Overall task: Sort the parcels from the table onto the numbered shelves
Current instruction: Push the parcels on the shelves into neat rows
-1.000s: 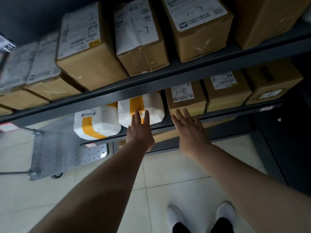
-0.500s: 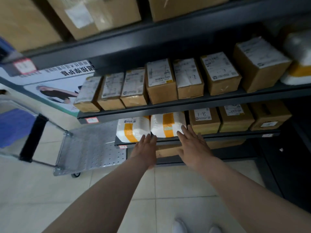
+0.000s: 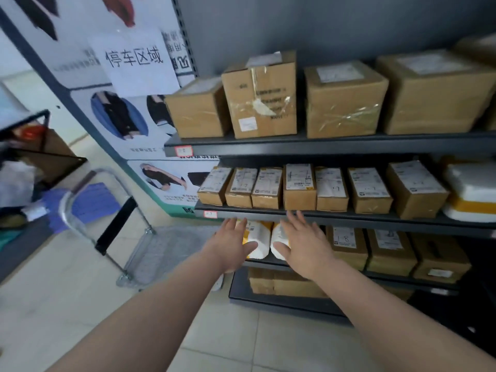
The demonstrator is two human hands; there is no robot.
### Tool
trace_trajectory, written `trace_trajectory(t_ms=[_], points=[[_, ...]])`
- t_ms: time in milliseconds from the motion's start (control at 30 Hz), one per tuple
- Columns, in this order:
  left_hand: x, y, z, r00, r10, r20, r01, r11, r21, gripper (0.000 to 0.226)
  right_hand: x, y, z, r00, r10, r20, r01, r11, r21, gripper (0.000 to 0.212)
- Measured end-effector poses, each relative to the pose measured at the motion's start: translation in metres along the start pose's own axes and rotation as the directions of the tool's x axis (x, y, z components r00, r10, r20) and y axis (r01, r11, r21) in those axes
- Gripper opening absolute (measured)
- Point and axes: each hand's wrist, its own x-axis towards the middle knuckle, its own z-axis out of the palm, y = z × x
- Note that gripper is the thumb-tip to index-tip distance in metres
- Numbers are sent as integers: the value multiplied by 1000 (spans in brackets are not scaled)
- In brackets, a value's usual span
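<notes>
Left hand (image 3: 230,244) and right hand (image 3: 304,245) flat, holding nothing | white parcels (image 3: 260,245) beyond our palms | we should push evenly.

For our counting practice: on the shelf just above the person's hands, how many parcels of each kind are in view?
Brown cardboard boxes: 7
White-and-yellow parcels: 1
Total: 8

Left hand (image 3: 231,247) and right hand (image 3: 304,245) higher, over the white parcels (image 3: 261,244).
</notes>
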Motion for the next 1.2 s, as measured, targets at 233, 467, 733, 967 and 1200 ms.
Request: trace_trajectory(t_ms=[233,467,733,967,1200], points=[[-2,-26,-94,961,43,-275,-54,998,-33,77,40,-44,-68,977,-81,-199,78,997,-22,66],[37,-74,-184,885,98,-455,-102,995,14,75,106,-89,-130,894,-124,-431,85,990,-110,63],[104,-109,-249,844,231,-483,-176,972,156,71,157,-111,-179,699,-84,-710,-109,969,-222,60],[143,-107,-274,909,152,-387,-103,984,145,61,189,-88,-209,785,26,-619,-230,940,-252,59],[149,-117,-273,928,140,-345,-172,983,-66,47,197,-73,-224,861,69,-503,-87,996,-12,57]])
